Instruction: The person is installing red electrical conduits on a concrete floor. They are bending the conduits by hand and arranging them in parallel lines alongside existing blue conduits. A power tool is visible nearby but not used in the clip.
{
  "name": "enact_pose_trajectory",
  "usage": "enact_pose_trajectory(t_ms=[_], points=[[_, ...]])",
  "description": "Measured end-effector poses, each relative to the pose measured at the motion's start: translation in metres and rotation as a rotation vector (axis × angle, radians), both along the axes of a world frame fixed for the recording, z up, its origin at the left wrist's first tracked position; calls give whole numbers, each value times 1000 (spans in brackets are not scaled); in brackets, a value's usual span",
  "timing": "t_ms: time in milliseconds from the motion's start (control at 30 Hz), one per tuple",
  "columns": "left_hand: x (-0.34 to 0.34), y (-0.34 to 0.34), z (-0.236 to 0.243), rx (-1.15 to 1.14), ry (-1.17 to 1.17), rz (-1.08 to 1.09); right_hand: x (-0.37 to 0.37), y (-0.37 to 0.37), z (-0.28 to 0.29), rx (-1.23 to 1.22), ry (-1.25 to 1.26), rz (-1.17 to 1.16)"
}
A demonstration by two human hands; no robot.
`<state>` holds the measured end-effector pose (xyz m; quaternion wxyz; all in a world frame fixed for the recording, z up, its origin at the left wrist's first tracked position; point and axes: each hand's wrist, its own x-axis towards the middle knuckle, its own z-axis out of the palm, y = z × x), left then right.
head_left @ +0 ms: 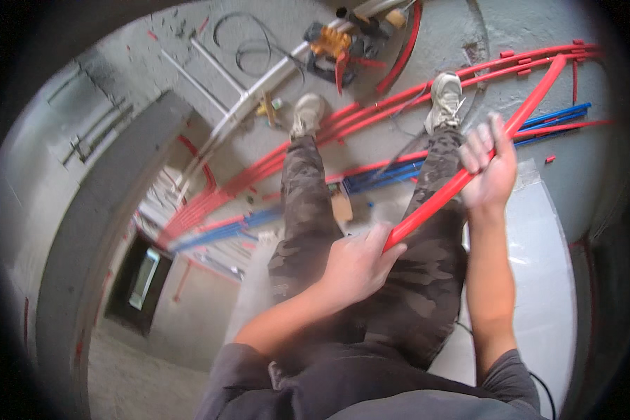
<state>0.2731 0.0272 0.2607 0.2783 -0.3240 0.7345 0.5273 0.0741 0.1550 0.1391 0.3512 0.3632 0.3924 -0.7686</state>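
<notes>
Concrete floor [525,24] extends across the top of the frame, strewn with piping. A dark grey wall edge [70,280] curves down the left side. The worker I observe stands at centre in camouflage trousers [420,301], facing the upper edge. A white sheet [539,238] lies at right, beside the worker's leg.

Red floor pipes [245,178] run in a bundle from centre left to the upper right, passing by the worker's feet. One separate red pipe [430,211] is held above the floor in front of the thighs, slanting from centre to upper right; whether its far end touches the floor pipes, I cannot tell. Blue pipes [385,177] lie behind the legs, and white pipes [276,70] at upper left of centre.

Left hand [360,262]: closed around the lower end of the red pipe, near centre. Right hand [490,164]: wrapped about it further up, right of centre.

An orange tool [331,43] sits at top centre. A red offcut [550,159] lies at right.
</notes>
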Motion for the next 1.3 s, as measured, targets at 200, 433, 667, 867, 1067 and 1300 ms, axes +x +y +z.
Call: enact_pose_trajectory(t_ms=[200, 433, 667, 867, 1067, 1300], points=[[-41, 95, -2, 160, -145, 202, -104, 59, -38, 76, -43, 367], [-31, 130, 9, 268, -85, 512, -116, 43, -49, 232, -135, 629], [7, 167, -26, 18, -7, 685, -34, 1, -41, 288, -128, 956], [30, 200, -51, 14, 87, 639, 17, -8, -19, 335, -4, 1118], [84, 187, -74, -91, 28, 838, 59, -25, 6, 250, 242, 1199], [131, 168, -102, -45, -177, 940, 67, -41, -14, 36, 1006, 1838]])
